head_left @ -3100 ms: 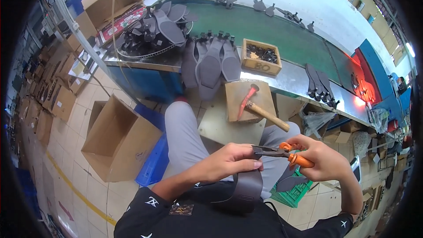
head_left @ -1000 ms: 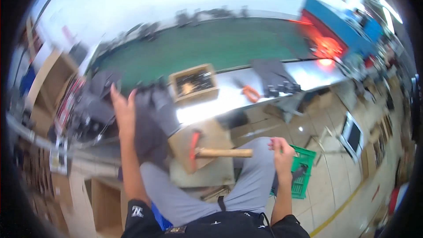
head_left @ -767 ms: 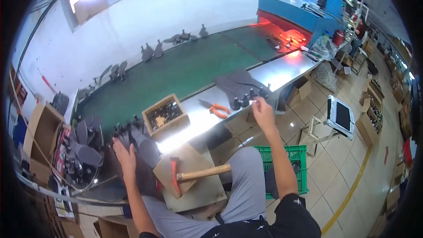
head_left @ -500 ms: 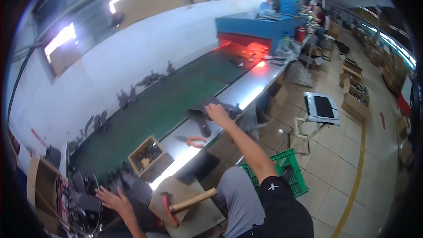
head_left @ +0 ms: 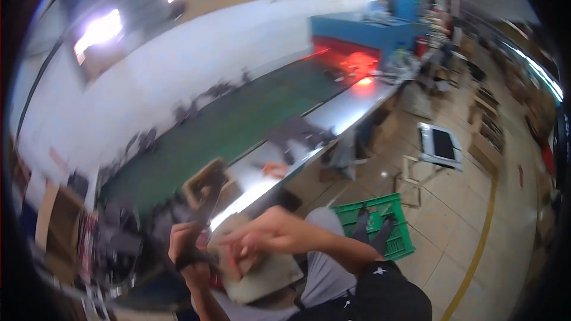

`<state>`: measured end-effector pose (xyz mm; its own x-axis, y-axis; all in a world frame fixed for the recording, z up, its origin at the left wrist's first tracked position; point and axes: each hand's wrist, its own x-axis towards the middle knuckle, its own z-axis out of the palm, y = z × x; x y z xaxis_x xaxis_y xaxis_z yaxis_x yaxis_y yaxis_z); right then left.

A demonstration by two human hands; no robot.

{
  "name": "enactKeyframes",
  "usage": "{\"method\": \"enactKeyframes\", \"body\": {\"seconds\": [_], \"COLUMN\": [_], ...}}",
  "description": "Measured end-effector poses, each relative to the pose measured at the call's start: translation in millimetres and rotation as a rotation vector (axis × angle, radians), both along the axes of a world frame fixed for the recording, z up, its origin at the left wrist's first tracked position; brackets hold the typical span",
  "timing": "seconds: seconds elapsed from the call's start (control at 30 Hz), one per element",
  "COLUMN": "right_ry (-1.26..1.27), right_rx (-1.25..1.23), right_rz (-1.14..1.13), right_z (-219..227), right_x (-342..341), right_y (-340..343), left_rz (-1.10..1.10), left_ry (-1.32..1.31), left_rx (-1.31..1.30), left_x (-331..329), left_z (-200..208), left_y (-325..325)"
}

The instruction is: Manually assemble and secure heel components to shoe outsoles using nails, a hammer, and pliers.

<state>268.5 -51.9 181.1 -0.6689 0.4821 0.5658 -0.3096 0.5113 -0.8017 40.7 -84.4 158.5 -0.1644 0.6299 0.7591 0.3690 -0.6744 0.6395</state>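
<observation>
Head view, motion-blurred. Left hand [head_left: 187,248]: fingers closed around a dark sole [head_left: 207,209], which stands tilted up over the knees, its upper end overlapping the wooden box [head_left: 231,191] behind. Gripped low, presumably so that most of the sole stays free. Right hand [head_left: 278,232]: in front of the body, near the sole; fingers bent, grip unclear. Cannot tell whether it holds anything or touches the sole.

Orange-handled pliers [head_left: 274,170] lie on the metal ledge [head_left: 248,195], right of the box, probably left there for easy reach. More soles [head_left: 292,133] lie beyond them on the ledge, bunched together, perhaps to keep them in one batch. Green belt [head_left: 232,123] runs behind. Green crate [head_left: 402,252] on the floor by the right knee, dark pieces [head_left: 380,233] in it; apparently placed within arm's reach.
</observation>
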Motion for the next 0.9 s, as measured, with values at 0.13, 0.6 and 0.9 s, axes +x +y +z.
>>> {"method": "enactKeyframes", "body": {"seconds": [0.13, 0.6, 0.9], "right_ry": [-0.276, -0.034, -0.247], "right_rx": [0.060, -0.756, 0.411], "right_rz": [-0.403, -0.227, 0.213], "right_z": [-110, -103, -71], "right_x": [-29, -76, -57], "right_y": [4, -126, -54], "left_rz": [-0.037, -0.282, -0.513], "left_ry": [0.275, -0.367, -0.994], "left_rx": [-0.010, -0.073, -0.940], "left_x": [3, 37, -14], "left_z": [14, -106, -68], "left_y": [-31, -125, -125]}}
